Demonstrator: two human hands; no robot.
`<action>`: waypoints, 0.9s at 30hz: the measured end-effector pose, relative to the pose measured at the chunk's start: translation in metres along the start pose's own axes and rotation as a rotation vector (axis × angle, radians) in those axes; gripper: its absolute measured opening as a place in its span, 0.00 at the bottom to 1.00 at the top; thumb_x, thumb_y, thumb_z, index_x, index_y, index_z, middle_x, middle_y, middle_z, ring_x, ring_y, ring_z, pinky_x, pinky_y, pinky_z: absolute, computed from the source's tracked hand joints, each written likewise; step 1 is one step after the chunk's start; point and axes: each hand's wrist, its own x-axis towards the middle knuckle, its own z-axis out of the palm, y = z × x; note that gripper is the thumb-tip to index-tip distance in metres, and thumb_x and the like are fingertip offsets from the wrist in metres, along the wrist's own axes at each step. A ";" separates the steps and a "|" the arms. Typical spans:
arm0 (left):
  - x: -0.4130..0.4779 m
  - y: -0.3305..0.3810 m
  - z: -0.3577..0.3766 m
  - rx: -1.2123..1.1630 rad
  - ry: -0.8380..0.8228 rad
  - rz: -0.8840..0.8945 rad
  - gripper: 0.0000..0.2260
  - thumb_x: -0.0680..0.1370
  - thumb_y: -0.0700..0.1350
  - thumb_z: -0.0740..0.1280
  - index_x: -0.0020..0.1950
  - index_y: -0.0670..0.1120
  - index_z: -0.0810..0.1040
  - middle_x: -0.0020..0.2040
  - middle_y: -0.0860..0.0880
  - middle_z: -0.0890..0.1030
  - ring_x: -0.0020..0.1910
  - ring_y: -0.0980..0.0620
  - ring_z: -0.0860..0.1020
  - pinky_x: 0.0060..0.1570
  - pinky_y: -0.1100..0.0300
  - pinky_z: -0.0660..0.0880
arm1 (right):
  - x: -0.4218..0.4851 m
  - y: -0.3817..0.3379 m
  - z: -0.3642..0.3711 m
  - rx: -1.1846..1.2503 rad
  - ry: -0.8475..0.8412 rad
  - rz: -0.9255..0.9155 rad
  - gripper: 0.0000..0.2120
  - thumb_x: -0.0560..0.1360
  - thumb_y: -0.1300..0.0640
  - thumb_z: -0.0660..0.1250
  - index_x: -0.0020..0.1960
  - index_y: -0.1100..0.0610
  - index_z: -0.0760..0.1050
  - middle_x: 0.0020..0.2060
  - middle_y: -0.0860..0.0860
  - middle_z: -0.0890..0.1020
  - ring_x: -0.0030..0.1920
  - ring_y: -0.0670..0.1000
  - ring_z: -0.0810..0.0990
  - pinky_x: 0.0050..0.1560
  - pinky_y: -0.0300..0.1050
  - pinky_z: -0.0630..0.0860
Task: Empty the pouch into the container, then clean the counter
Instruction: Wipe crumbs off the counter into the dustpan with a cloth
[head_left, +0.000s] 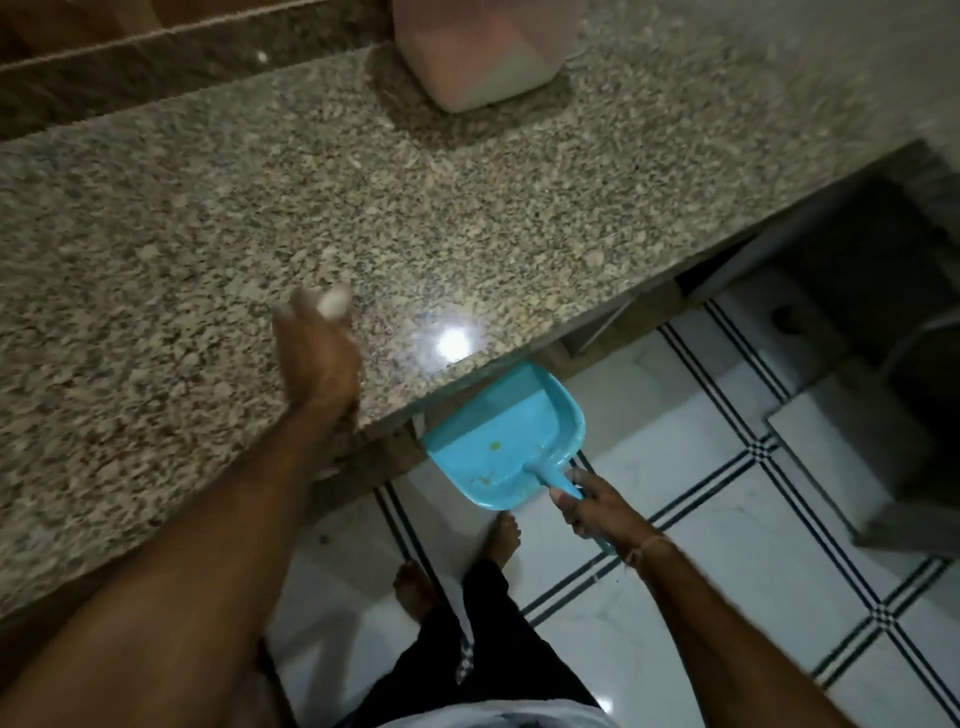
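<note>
A speckled granite counter (208, 218) fills the upper left. My left hand (317, 353) lies blurred on it near the front edge, fingers together and flat, holding nothing that I can make out. My right hand (592, 504) grips the handle of a light blue dustpan (504, 441), held just below the counter's edge with its mouth tucked under the edge. A few small crumbs lie inside the pan. A pinkish-white container (467, 52) stands at the back of the counter. No pouch is in sight.
A bright light glare (452, 343) reflects off the counter near its edge. Below are white floor tiles with black stripe lines (727, 467), my bare feet (415, 587) and a dark opening under the counter (857, 270) at right.
</note>
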 end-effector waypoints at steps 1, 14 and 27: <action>0.007 -0.013 -0.008 0.058 0.063 -0.110 0.16 0.83 0.50 0.62 0.67 0.43 0.71 0.66 0.37 0.73 0.62 0.36 0.75 0.60 0.41 0.75 | 0.003 -0.001 -0.004 0.004 -0.003 -0.001 0.05 0.81 0.57 0.67 0.53 0.58 0.75 0.34 0.50 0.73 0.33 0.45 0.71 0.33 0.38 0.68; -0.030 0.086 0.074 0.106 -0.286 0.499 0.13 0.80 0.45 0.66 0.63 0.44 0.74 0.59 0.40 0.75 0.58 0.39 0.73 0.58 0.44 0.69 | 0.052 -0.023 -0.055 -0.110 0.111 0.008 0.20 0.72 0.49 0.70 0.55 0.64 0.77 0.43 0.55 0.79 0.44 0.53 0.78 0.50 0.51 0.76; 0.071 0.085 0.075 0.242 0.001 -0.106 0.23 0.81 0.51 0.64 0.74 0.46 0.68 0.73 0.39 0.71 0.72 0.38 0.69 0.70 0.43 0.64 | 0.076 -0.025 -0.071 -0.068 0.055 0.079 0.03 0.80 0.60 0.68 0.50 0.60 0.77 0.42 0.54 0.76 0.44 0.50 0.74 0.47 0.43 0.73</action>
